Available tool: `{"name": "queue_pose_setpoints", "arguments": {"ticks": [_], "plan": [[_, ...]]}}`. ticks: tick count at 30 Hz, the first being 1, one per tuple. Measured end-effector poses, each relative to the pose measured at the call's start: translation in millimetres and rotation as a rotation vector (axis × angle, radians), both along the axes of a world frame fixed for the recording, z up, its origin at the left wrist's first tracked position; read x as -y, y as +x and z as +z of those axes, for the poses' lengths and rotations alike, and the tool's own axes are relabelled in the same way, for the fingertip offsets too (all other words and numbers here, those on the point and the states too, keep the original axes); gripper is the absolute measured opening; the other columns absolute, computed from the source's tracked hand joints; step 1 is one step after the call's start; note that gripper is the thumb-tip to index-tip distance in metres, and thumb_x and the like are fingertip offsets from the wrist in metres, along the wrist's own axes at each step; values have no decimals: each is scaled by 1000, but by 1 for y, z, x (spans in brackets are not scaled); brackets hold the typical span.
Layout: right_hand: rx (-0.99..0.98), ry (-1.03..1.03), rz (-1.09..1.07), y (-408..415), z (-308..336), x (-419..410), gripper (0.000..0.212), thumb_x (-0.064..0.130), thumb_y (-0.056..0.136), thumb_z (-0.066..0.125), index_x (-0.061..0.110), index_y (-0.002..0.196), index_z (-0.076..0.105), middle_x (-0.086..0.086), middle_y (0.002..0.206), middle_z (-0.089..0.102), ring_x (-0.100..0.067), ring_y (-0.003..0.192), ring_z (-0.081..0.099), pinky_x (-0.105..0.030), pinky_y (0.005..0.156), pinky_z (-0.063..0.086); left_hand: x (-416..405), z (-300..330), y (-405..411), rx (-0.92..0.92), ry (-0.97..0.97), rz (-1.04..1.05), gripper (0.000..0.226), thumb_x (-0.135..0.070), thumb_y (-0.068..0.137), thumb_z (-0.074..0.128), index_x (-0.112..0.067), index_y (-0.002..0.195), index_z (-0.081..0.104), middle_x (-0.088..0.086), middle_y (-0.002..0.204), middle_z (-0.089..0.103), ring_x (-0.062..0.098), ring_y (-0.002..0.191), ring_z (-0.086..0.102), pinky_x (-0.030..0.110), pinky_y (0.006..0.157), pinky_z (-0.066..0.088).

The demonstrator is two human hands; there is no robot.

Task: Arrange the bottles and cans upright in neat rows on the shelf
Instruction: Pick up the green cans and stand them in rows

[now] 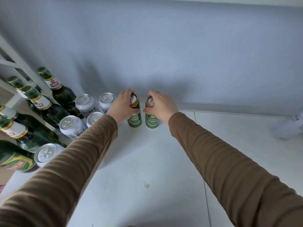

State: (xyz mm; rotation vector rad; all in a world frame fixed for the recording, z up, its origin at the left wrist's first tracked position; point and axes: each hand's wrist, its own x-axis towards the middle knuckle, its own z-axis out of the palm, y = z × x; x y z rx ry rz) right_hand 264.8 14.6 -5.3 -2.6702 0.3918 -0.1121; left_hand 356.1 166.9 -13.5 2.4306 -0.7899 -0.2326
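Two green and gold cans stand upright side by side on the white shelf (147, 161), close to the back wall. My left hand (122, 104) grips the left green can (135, 119) near its top. My right hand (161, 106) grips the right green can (152, 120) the same way. Left of them stand several white cans (85, 104) with silver tops, in rows. Further left are several green glass bottles (62, 94) with white and gold labels, upright. My left forearm hides part of the white cans.
A white frame post (19, 59) rises at the far left behind the bottles. A blurred pale object (290, 126) lies at the right edge. The grey wall (164, 54) closes the back. A small stain (146, 185) marks the shelf surface.
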Motion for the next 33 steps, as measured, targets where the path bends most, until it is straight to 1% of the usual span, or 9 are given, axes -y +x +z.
{"name": "queue_pose_setpoints", "arguments": {"ticks": [4, 7, 12, 15, 18, 22, 25, 29, 33], "plan": [[1, 23, -23, 2, -1, -4, 66, 51, 76, 77, 17, 126, 52, -7, 118, 59, -31, 100, 62, -43, 86, 53, 0, 5, 3, 20, 84, -44, 64, -22, 69, 83, -14, 122, 47, 11, 116, 50, 32, 105, 53, 39, 89, 48], [-17, 9, -9, 0, 0, -5, 71, 50, 77, 78, 15, 131, 49, -9, 122, 57, -33, 102, 62, -44, 87, 52, -3, 7, 2, 35, 140, -66, 69, -24, 69, 84, -15, 126, 47, 12, 119, 49, 35, 109, 53, 43, 93, 49], [2, -16, -25, -14, 3, -2, 82, 42, 75, 81, 15, 140, 39, -14, 129, 52, -37, 111, 57, -43, 90, 50, -8, 12, -1, 63, 142, -87, 81, -24, 72, 82, -18, 142, 42, 11, 135, 45, 34, 124, 46, 39, 103, 39], [13, -28, -62, -31, 3, 3, 87, 42, 74, 82, 16, 143, 37, -14, 131, 51, -36, 116, 53, -44, 92, 48, -10, 17, -6, 131, 131, -115, 83, -25, 73, 82, -19, 145, 41, 10, 141, 42, 34, 128, 40, 38, 106, 35], [8, -65, -105, -54, 3, 10, 90, 47, 75, 80, 17, 147, 33, -13, 133, 50, -34, 118, 49, -44, 94, 47, -7, 23, -16, 244, 125, -174, 85, -29, 74, 82, -19, 147, 39, 8, 148, 38, 31, 137, 31, 40, 109, 33], [-27, -83, -184, -90, 4, 17, 86, 49, 78, 75, 20, 148, 34, -9, 137, 48, -31, 124, 43, -45, 94, 47, 7, 28, -38, 354, 96, -272, 85, -31, 73, 83, -19, 146, 40, 7, 153, 35, 28, 146, 22, 44, 111, 34], [-60, -97, -238, -119, 2, 22, 82, 48, 81, 72, 19, 148, 35, -7, 141, 45, -30, 129, 39, -42, 96, 44, 26, 27, -61, 418, 109, -344, 88, -33, 73, 83, -18, 147, 39, 7, 156, 33, 29, 148, 20, 45, 115, 30], [-88, -135, -300, -162, 2, 36, 76, 48, 82, 71, 18, 144, 40, -7, 140, 47, -30, 130, 38, -43, 101, 42, 53, 19, -96, 420, 156, -436, 92, -41, 73, 81, -18, 150, 35, 7, 158, 31, 29, 149, 19, 45, 118, 27], [-94, -154, -349, -210, 2, 55, 77, 47, 84, 69, 19, 148, 37, -5, 148, 43, -29, 136, 35, -41, 106, 39, 82, 12, -139, 405, 187, -509, 94, -45, 76, 79, -17, 152, 32, 7, 160, 28, 30, 149, 18, 45, 119, 24]]}}
